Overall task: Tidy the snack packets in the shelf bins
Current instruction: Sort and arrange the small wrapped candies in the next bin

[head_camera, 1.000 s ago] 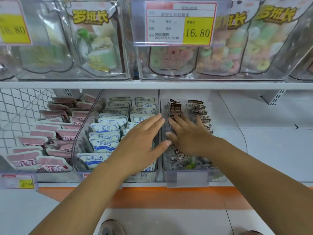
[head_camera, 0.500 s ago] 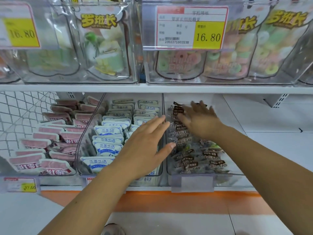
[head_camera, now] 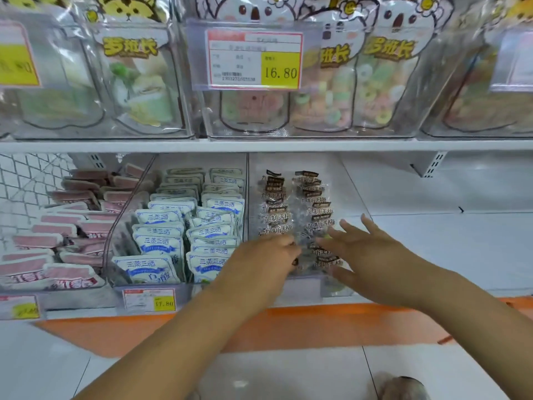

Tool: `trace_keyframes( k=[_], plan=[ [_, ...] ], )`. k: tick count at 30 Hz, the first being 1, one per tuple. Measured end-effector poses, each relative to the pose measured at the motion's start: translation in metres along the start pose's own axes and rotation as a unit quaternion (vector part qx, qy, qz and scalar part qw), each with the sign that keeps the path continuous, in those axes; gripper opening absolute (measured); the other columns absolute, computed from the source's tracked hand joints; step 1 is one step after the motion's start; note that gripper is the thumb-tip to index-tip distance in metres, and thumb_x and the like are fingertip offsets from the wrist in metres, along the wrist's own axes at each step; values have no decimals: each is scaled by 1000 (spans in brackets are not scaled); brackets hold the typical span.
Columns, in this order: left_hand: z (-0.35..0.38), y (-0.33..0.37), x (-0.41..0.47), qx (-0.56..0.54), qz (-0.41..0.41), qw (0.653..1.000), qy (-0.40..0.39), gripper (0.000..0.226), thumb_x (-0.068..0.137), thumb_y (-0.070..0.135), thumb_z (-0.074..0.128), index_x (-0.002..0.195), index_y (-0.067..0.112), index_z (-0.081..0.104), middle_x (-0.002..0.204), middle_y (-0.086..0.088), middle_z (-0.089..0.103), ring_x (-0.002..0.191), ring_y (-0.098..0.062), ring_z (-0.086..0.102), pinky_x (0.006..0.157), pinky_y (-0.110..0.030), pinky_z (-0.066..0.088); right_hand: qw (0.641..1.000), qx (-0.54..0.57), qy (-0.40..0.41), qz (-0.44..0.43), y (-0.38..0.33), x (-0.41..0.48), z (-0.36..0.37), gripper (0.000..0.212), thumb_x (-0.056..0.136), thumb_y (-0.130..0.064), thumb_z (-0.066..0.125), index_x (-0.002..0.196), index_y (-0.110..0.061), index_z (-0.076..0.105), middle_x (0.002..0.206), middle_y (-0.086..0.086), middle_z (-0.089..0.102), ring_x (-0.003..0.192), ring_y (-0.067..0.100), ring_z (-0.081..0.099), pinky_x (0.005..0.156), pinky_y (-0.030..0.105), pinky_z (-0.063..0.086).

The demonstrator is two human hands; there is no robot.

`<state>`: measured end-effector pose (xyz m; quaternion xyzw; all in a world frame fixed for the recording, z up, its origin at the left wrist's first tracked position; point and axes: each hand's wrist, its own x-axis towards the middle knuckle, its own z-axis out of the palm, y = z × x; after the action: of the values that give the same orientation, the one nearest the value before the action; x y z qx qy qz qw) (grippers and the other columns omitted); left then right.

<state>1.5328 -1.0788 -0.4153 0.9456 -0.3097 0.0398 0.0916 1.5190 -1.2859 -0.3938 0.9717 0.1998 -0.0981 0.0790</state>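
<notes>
pink packets [head_camera: 37, 241] | white-blue packets [head_camera: 157, 243] | clear brown-lettered packets [head_camera: 288, 209] | orange floor strip [head_camera: 288, 327]

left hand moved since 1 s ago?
Yes. The left hand crossed rightward over the clear divider, from the blue-white packets' bin into the front of the dark-labelled packets.

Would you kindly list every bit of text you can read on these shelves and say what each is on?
"16.80": yellow price tag on the upper bin.
"17.80": price tag under the white-and-blue packets.
"三蒸三晒": white-and-blue packets.
"九制话梅": clear brown-labelled packets.
"罗班长": yellow lettering on the upper candy bags.
Barcode digits, the pink packets' lettering and the left tags: too blurred.
</notes>
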Motion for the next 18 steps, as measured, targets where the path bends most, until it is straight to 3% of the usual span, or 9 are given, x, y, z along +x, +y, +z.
trace_keyframes(
  k=[2,6,8,10,12,14,16,18],
  plan=[
    [2,1,4,54,-17,998,11,47,88,2,52,128,27,53,123,9,56,103,-17,60,74,-30,52,998,-47,50,16,1,6,10,53,98,-51,19,149,-37,19,155,4,29,145,26,20,117,40,-6],
    [3,10,15,130,-66,988,43,52,84,-2,47,129,25,53,116,6,60,97,-18,60,63,-26,41,989,-113,30,93,3,31,21,59,99,-53,21,151,-36,-3,159,6,14,147,30,7,119,45,0],
    [6,14,19,147,-87,984,53,46,88,0,46,127,22,54,115,4,60,97,-19,59,61,-27,38,986,-126,23,109,3,41,20,63,98,-55,23,151,-36,-5,158,8,16,146,32,10,119,46,3],
    [10,17,21,146,-103,982,52,44,88,0,46,127,19,54,117,1,59,101,-21,57,65,-29,44,985,-127,36,112,2,43,18,64,97,-57,27,151,-35,-1,155,9,24,143,32,19,118,45,9],
    [13,19,21,128,-115,984,41,47,87,-2,45,131,15,51,126,-4,55,111,-24,54,79,-33,49,986,-108,61,108,2,39,15,63,96,-56,35,150,-36,11,153,9,29,140,29,26,117,42,14],
    [15,21,19,93,-113,989,31,52,87,-5,45,136,11,47,136,-8,48,121,-27,47,95,-36,44,990,-52,104,83,0,30,14,55,94,-50,47,144,-32,36,151,10,34,138,28,32,116,41,19],
    [14,23,14,48,-106,992,42,54,87,-5,46,139,11,44,143,-8,41,128,-26,41,103,-35,39,983,15,178,52,-2,18,15,42,87,-41,62,126,-23,61,137,15,52,126,32,50,107,43,35],
    [14,25,5,-1,-106,991,78,47,94,5,45,141,12,43,149,-6,37,134,-23,37,108,-32,34,958,39,282,44,-6,4,22,32,83,-32,69,109,-15,72,118,15,66,109,32,63,93,40,50]
  ],
)
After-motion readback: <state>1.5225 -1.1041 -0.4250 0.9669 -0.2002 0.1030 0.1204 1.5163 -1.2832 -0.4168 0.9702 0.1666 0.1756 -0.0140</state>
